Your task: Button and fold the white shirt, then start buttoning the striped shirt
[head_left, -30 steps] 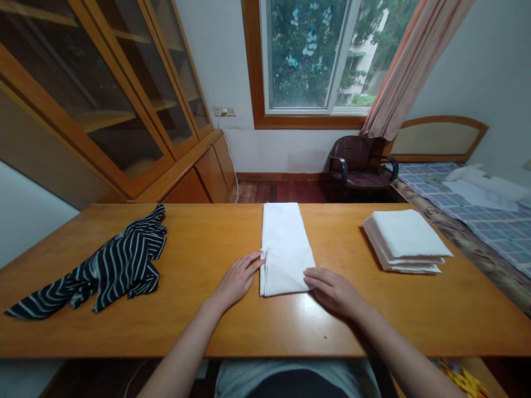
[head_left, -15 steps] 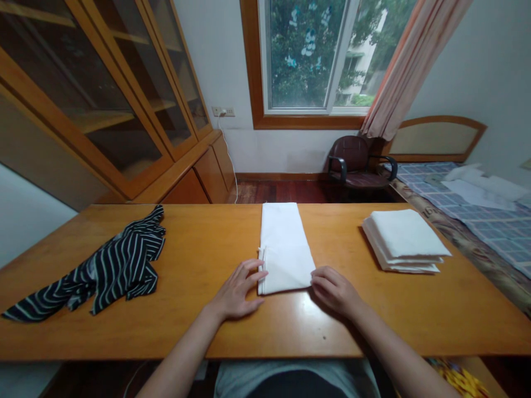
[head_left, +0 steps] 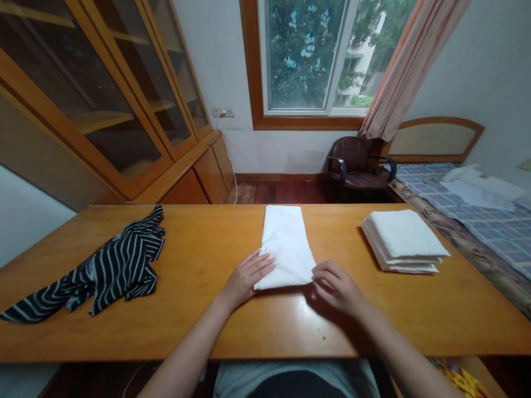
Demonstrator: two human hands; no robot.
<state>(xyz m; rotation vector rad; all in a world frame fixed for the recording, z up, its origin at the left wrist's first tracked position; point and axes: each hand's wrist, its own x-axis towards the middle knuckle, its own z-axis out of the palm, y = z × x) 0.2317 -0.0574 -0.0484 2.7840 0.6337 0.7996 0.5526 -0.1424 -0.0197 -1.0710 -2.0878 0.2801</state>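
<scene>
A white folded cloth (head_left: 287,243) lies lengthwise in the middle of the wooden table, its far end by the table's back edge. My left hand (head_left: 249,276) rests on its near left side, fingers stretched out over the top; the thumb is hidden. At the near right corner, my right hand (head_left: 335,284) pinches the cloth between thumb and fingers. That corner seems slightly lifted, with a shadow under it. To the right stands a stack of folded white cloths (head_left: 406,235).
A crumpled black-and-white striped cloth (head_left: 120,260) lies on the left of the table (head_left: 199,243). Behind the table are a glass-door cabinet (head_left: 136,110), an office chair (head_left: 354,160) and a bed (head_left: 473,188).
My left hand has slid right, its fingers now flat on the cloth. The cloth has shifted slightly, and its near right corner sits a little higher in my right hand.
</scene>
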